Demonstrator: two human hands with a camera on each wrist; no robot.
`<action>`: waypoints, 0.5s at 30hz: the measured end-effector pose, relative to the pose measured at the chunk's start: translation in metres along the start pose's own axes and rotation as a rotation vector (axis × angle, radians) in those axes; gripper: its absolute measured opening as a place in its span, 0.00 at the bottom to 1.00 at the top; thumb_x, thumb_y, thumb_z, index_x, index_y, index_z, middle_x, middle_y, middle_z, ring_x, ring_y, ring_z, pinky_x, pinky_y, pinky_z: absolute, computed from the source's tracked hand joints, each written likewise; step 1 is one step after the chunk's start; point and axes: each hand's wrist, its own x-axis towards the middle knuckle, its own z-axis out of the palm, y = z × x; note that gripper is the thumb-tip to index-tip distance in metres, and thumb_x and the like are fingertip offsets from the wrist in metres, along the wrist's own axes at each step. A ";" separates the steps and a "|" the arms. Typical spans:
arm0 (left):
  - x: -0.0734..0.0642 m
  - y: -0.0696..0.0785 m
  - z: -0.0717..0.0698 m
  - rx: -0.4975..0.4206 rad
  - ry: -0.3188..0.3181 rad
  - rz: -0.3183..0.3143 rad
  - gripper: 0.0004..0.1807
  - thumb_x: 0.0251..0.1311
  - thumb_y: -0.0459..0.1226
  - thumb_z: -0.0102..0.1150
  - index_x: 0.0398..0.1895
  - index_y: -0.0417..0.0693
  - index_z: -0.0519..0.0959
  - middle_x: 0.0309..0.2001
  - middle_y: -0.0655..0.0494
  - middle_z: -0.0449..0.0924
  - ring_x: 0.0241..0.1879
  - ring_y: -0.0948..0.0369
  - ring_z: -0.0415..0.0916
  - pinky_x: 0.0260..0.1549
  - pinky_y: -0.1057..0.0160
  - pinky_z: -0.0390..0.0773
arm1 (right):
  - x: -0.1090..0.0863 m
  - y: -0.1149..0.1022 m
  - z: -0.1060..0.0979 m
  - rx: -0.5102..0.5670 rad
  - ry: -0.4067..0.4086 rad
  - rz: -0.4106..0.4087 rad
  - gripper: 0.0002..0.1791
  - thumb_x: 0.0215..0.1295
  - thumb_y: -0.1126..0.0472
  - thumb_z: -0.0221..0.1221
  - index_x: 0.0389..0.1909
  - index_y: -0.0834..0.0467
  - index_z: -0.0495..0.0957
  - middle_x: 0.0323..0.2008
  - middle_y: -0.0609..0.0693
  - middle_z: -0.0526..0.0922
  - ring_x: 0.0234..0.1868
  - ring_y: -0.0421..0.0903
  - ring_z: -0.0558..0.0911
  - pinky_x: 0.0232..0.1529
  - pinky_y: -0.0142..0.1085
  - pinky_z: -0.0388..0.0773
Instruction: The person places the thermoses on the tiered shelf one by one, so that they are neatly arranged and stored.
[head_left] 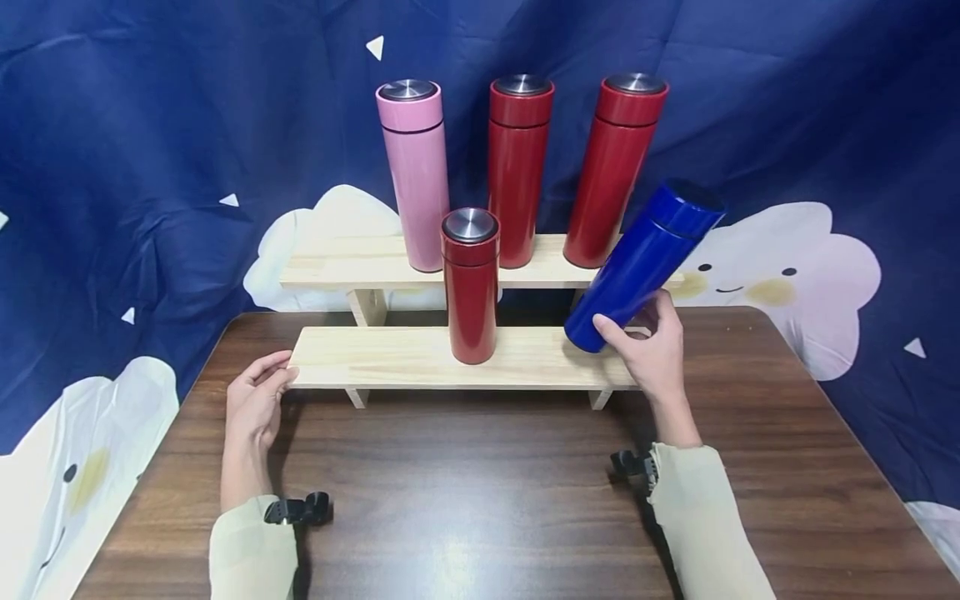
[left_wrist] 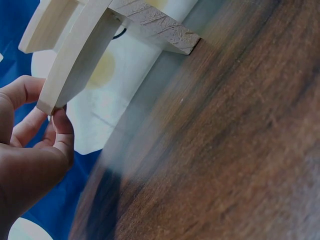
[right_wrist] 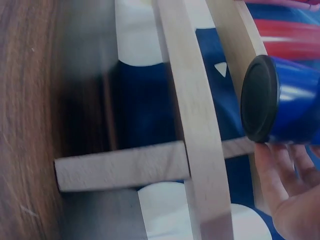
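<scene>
My right hand [head_left: 654,350] grips a blue thermos bottle [head_left: 641,262] near its lower end. The bottle leans with its lid to the right, its base over the right part of the lower board of a two-tier wooden stand [head_left: 390,358]. Its black base [right_wrist: 259,100] faces the right wrist camera. At the stand's left end, my left hand [head_left: 255,398] pinches the lower board's edge [left_wrist: 50,102] between thumb and fingers. A red thermos bottle [head_left: 472,292] stands upright in the middle of that board.
On the upper board [head_left: 330,260] a pink thermos bottle [head_left: 415,183] and two more red bottles stand upright, the right one [head_left: 618,175] overlapped by the blue bottle. The stand sits at the back of a brown wooden table [head_left: 465,483]. Behind hangs a blue cloth [head_left: 187,108] with clouds.
</scene>
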 end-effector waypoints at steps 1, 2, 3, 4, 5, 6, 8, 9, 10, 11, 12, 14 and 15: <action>0.000 0.000 0.000 0.001 -0.001 0.002 0.14 0.56 0.15 0.60 0.40 0.35 0.86 0.31 0.54 0.81 0.30 0.62 0.76 0.30 0.72 0.77 | 0.000 -0.001 0.002 -0.003 -0.005 0.000 0.32 0.53 0.69 0.72 0.61 0.56 0.74 0.48 0.44 0.81 0.44 0.45 0.80 0.35 0.28 0.80; 0.001 0.000 0.001 0.003 -0.003 0.004 0.14 0.56 0.15 0.61 0.40 0.35 0.86 0.31 0.54 0.81 0.30 0.62 0.76 0.30 0.72 0.77 | -0.001 -0.003 0.004 -0.005 -0.010 0.004 0.32 0.53 0.69 0.72 0.61 0.57 0.73 0.47 0.44 0.81 0.44 0.44 0.80 0.36 0.28 0.80; 0.001 0.000 0.001 0.005 -0.002 0.004 0.14 0.56 0.16 0.61 0.40 0.35 0.86 0.31 0.54 0.80 0.30 0.62 0.76 0.30 0.72 0.77 | -0.002 -0.006 0.007 -0.008 -0.016 0.008 0.32 0.53 0.69 0.72 0.60 0.58 0.73 0.46 0.44 0.81 0.43 0.44 0.80 0.36 0.28 0.80; 0.001 0.000 0.001 0.008 0.002 0.004 0.13 0.56 0.16 0.61 0.40 0.35 0.86 0.31 0.54 0.80 0.30 0.62 0.75 0.29 0.72 0.77 | -0.004 -0.011 0.009 -0.017 -0.023 0.009 0.31 0.53 0.69 0.72 0.60 0.59 0.74 0.45 0.44 0.81 0.43 0.44 0.80 0.36 0.27 0.80; 0.001 0.000 0.001 0.008 0.005 0.004 0.13 0.56 0.16 0.61 0.40 0.35 0.86 0.31 0.54 0.80 0.30 0.62 0.75 0.29 0.72 0.77 | -0.006 -0.016 0.012 -0.026 -0.031 0.011 0.31 0.53 0.69 0.72 0.59 0.61 0.73 0.44 0.43 0.81 0.42 0.43 0.80 0.36 0.27 0.80; 0.001 0.000 0.000 0.010 0.007 0.003 0.13 0.56 0.16 0.61 0.40 0.36 0.86 0.31 0.54 0.80 0.30 0.62 0.76 0.29 0.72 0.77 | -0.008 -0.021 0.014 -0.033 -0.039 0.016 0.31 0.53 0.70 0.71 0.59 0.63 0.73 0.44 0.42 0.81 0.42 0.42 0.80 0.36 0.27 0.80; 0.000 -0.001 0.000 0.015 0.008 0.002 0.14 0.56 0.16 0.61 0.40 0.36 0.86 0.31 0.55 0.80 0.30 0.63 0.75 0.29 0.72 0.77 | -0.012 -0.031 0.019 -0.051 -0.054 0.025 0.31 0.54 0.70 0.71 0.59 0.67 0.72 0.42 0.41 0.80 0.41 0.42 0.80 0.36 0.27 0.81; 0.000 -0.001 -0.001 0.016 0.008 0.003 0.14 0.56 0.16 0.61 0.40 0.36 0.86 0.31 0.55 0.81 0.30 0.63 0.75 0.29 0.72 0.77 | -0.014 -0.035 0.021 -0.060 -0.062 0.025 0.31 0.54 0.70 0.71 0.59 0.68 0.71 0.42 0.41 0.79 0.41 0.42 0.79 0.36 0.27 0.81; 0.000 -0.001 -0.001 0.016 0.009 0.005 0.14 0.56 0.16 0.61 0.40 0.36 0.86 0.31 0.55 0.81 0.30 0.63 0.75 0.29 0.72 0.77 | -0.015 -0.038 0.023 -0.066 -0.069 0.023 0.31 0.54 0.70 0.70 0.59 0.69 0.71 0.42 0.40 0.79 0.41 0.42 0.79 0.36 0.27 0.81; 0.000 -0.001 -0.001 0.016 0.007 0.006 0.14 0.56 0.16 0.62 0.40 0.36 0.86 0.31 0.55 0.81 0.30 0.63 0.75 0.29 0.72 0.77 | -0.015 -0.039 0.024 -0.068 -0.076 0.022 0.32 0.54 0.70 0.70 0.60 0.69 0.70 0.42 0.40 0.79 0.41 0.43 0.79 0.36 0.28 0.81; 0.001 -0.001 -0.001 0.017 0.006 0.007 0.14 0.56 0.16 0.62 0.41 0.36 0.86 0.31 0.55 0.81 0.30 0.63 0.75 0.29 0.72 0.77 | -0.015 -0.041 0.026 -0.071 -0.081 0.022 0.32 0.54 0.70 0.70 0.60 0.69 0.70 0.43 0.41 0.79 0.42 0.43 0.79 0.37 0.28 0.81; 0.001 0.000 -0.001 0.017 0.009 0.008 0.14 0.56 0.16 0.62 0.41 0.35 0.86 0.31 0.55 0.81 0.29 0.63 0.75 0.29 0.72 0.77 | -0.016 -0.041 0.029 -0.074 -0.093 0.020 0.32 0.54 0.70 0.70 0.60 0.70 0.70 0.43 0.43 0.79 0.42 0.45 0.79 0.37 0.28 0.81; 0.001 0.000 -0.001 0.016 0.010 0.007 0.14 0.56 0.16 0.62 0.41 0.35 0.86 0.31 0.55 0.81 0.29 0.63 0.75 0.29 0.72 0.76 | -0.016 -0.041 0.030 -0.075 -0.099 0.021 0.33 0.54 0.70 0.71 0.61 0.69 0.70 0.44 0.44 0.79 0.43 0.46 0.79 0.37 0.28 0.81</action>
